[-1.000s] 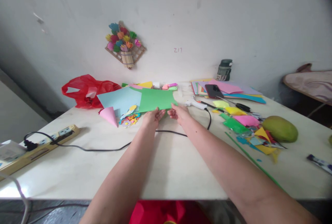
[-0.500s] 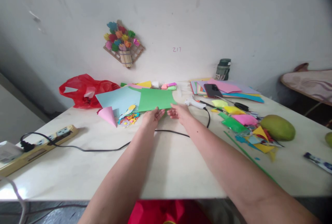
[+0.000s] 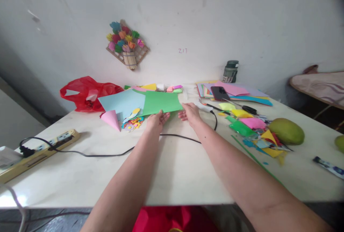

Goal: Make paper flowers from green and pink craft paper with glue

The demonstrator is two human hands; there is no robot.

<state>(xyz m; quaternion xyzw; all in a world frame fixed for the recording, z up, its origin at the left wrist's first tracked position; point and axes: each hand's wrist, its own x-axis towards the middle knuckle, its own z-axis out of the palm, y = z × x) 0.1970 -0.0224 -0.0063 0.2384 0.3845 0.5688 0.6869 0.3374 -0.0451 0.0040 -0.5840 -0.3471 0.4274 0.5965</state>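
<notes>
A green sheet of paper [image 3: 162, 101] is held by its near edge, its front slightly raised over the table. My left hand [image 3: 157, 120] grips that edge near the middle, thumb on top and fingers below. At the near right corner, my right hand [image 3: 190, 114] has its thumb on the sheet and its fingers curled under. A light blue sheet [image 3: 120, 103] lies partly beneath the green one. To the left are a pink paper cone [image 3: 111, 119] and a pile of small coloured paper cutouts [image 3: 133, 122]. Just right of my right hand lies a white glue gun [image 3: 204, 107], partly hidden.
A black cord [image 3: 107, 155] crosses the table from the power strip [image 3: 57, 142]. A red plastic bag [image 3: 90, 94] sits at back left. Rightward are a phone [image 3: 220, 93] on stacked papers, scissors [image 3: 248, 110], paper scraps [image 3: 264, 144] and a green mango-like fruit [image 3: 287, 131].
My right hand has slid slightly right along the green sheet to its near right corner, covering more of the glue gun. The left hand keeps its hold on the edge.
</notes>
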